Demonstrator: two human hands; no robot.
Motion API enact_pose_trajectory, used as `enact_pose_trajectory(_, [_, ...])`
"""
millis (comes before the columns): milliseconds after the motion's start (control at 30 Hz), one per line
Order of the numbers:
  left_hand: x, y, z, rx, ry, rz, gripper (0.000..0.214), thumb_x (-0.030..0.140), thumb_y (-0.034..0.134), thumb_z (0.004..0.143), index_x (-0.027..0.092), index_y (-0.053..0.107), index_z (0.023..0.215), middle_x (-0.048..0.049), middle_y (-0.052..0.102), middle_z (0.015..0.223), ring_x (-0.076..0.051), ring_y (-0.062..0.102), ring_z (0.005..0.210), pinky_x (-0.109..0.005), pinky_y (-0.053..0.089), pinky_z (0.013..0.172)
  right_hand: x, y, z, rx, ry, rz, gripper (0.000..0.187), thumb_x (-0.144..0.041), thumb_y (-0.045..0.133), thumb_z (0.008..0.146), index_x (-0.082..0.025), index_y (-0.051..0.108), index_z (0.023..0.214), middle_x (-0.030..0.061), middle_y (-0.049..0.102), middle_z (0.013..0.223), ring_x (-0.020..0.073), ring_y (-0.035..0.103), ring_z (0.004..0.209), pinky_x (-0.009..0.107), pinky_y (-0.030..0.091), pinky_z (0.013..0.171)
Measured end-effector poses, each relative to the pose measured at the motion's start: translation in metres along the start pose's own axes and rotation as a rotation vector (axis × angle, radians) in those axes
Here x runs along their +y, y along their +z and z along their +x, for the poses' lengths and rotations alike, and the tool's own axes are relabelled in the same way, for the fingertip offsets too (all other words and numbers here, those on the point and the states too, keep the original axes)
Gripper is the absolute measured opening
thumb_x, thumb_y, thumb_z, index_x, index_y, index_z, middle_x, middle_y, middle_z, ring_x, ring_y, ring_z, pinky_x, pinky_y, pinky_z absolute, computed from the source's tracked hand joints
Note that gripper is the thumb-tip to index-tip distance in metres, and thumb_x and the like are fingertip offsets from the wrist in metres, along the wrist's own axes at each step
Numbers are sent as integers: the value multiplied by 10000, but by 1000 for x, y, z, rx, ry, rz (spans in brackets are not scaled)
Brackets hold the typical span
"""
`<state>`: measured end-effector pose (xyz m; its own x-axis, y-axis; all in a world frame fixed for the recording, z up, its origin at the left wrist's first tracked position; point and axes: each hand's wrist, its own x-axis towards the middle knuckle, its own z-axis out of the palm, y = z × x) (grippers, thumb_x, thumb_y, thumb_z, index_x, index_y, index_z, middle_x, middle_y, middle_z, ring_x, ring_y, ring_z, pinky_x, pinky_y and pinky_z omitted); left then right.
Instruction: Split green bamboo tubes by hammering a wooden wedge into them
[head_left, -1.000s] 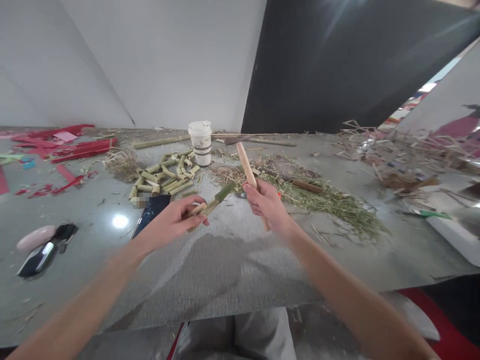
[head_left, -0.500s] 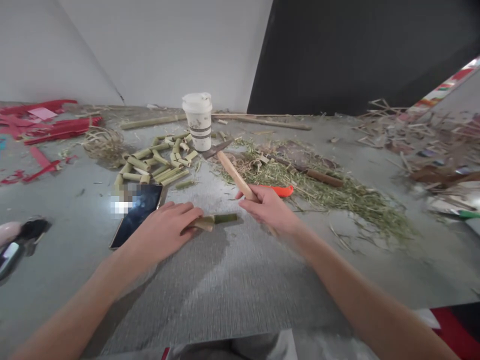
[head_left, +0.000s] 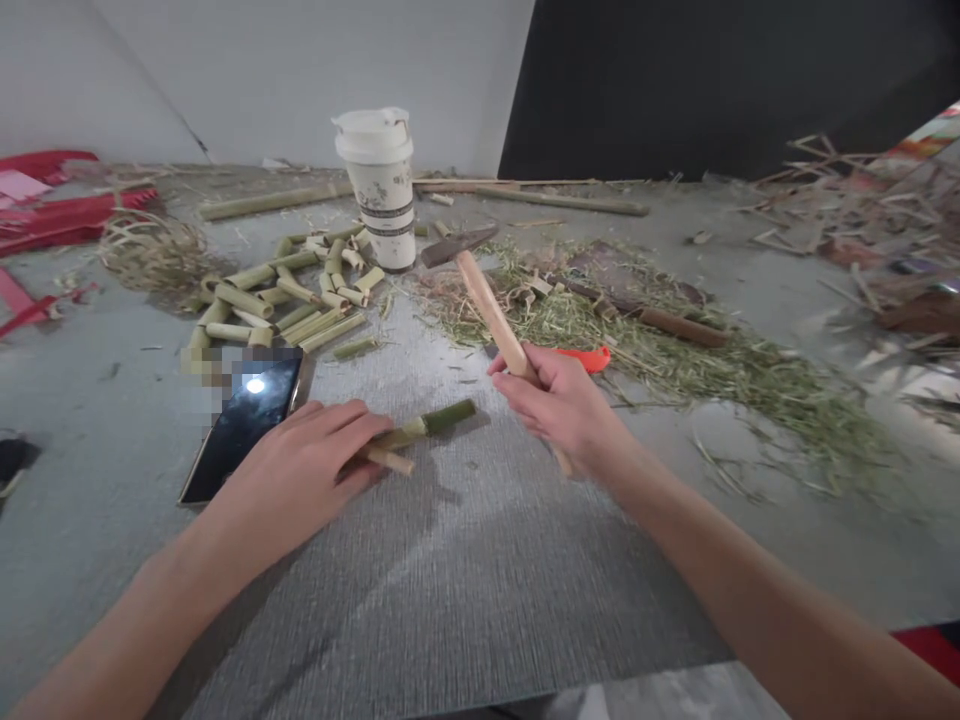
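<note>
The green bamboo stick (head_left: 420, 428) lies flat on the grey mat (head_left: 465, 560), pinned under the left hand (head_left: 300, 475), whose fingers press down on its near end. The right hand (head_left: 559, 400) is closed around a wooden-handled hammer (head_left: 487, 305), raised just beyond the stick's free tip. Looks like the striking step; the next blow needs careful aim, clear of those fingers.

Phone (head_left: 246, 420) flat on counter (head_left: 465, 600), left of left hand (head_left: 300, 480). Bamboo stick (head_left: 424, 428) on counter, between the hands, one end under left-hand fingers (head_left: 360, 440). Right hand (head_left: 566, 405) to its right, hammer (head_left: 484, 300) angled away toward cup (head_left: 379, 190). Cut bamboo pieces (head_left: 285, 300) left of cup, behind phone. Shavings (head_left: 675, 365) spread right, behind right hand.
</note>
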<state>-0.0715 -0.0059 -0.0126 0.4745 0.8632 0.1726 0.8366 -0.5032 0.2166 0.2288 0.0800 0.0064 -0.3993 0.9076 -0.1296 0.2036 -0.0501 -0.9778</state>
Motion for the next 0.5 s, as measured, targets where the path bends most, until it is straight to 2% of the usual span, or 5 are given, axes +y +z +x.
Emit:
enact_pose_trajectory(100, [2, -1, 2, 27, 46, -7, 164, 183, 535, 1061, 217, 665, 1156, -78, 752, 1116, -260, 719, 955, -397, 477, 839, 0, 0, -1, -23, 4, -167, 171, -400, 665, 1003, -234, 632, 978, -77, 453, 655, 95, 394, 525, 294, 309, 511])
enact_pose_trajectory(200, [4, -1, 4, 68, 66, -4, 169, 155, 508, 1070, 213, 660, 1117, -70, 732, 1091, -246, 702, 924, -392, 460, 832, 0, 0, 0, -44, -7, -370, 163, -372, 660, 993, -222, 641, 930, -50, 516, 690, 118, 457, 594, 312, 335, 571])
enact_pose_trajectory(300, [6, -2, 5, 60, 72, -13, 117, 158, 544, 1055, 209, 646, 1080, -57, 707, 1052, -238, 680, 895, -390, 448, 824, 1, 1, 1, -73, -43, -519, 164, -361, 675, 970, -216, 646, 898, -31, 556, 730, 138, 485, 655, 323, 339, 609])
enact_pose_trajectory(400, [7, -2, 5, 39, 81, -40, 29, 209, 620, 1037, 210, 638, 1059, -50, 694, 1027, -238, 663, 882, -390, 440, 815, 1, 3, 0, -113, -44, -578, 169, -370, 694, 951, -219, 653, 887, -30, 574, 741, 146, 500, 678, 326, 341, 631])
enact_pose_trajectory(500, [8, -2, 4, 42, 91, -65, 67, 252, 653, 1031, 215, 638, 1084, -56, 705, 1036, -252, 673, 902, -398, 440, 824, 0, 5, -2, -136, -17, -596, 183, -386, 709, 938, -223, 647, 882, -39, 567, 732, 146, 496, 673, 326, 330, 635])
